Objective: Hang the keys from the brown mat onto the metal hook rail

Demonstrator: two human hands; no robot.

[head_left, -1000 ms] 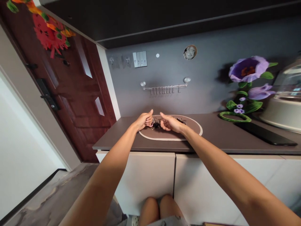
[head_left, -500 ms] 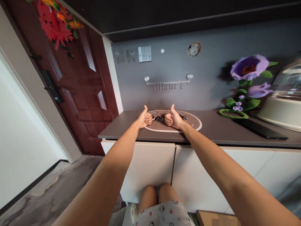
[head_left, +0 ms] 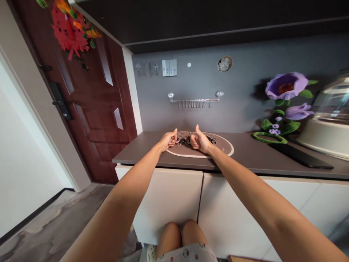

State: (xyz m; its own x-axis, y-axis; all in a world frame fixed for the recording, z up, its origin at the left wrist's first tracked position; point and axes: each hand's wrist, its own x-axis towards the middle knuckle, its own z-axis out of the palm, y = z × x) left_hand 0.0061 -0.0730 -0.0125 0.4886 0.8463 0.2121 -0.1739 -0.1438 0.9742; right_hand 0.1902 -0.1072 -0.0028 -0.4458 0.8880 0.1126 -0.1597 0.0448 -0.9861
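My left hand (head_left: 168, 141) is closed above the left end of the oval brown mat (head_left: 225, 145), its thumb lying low over the curled fingers. Nothing shows inside it. Beside its fingertips is a dark cluster of keys and rings (head_left: 184, 139) with a small pink piece. My right hand (head_left: 201, 141) makes a loose fist with the thumb pointing up, over the middle of the mat, and no object shows in it. More dark metal pieces (head_left: 211, 139) lie just right of that hand, partly hidden by it.
A hook rail (head_left: 195, 100) is fixed to the grey wall behind the mat. At the right of the counter (head_left: 245, 154) are purple flowers (head_left: 286, 86), a flat black object (head_left: 302, 156) and a cream appliance (head_left: 321, 134). A dark shelf (head_left: 218, 22) hangs overhead.
My left thumb has come down from upright towards the fingers. My right thumb stays up, while its fingers look slightly looser. The view has tilted up a little.
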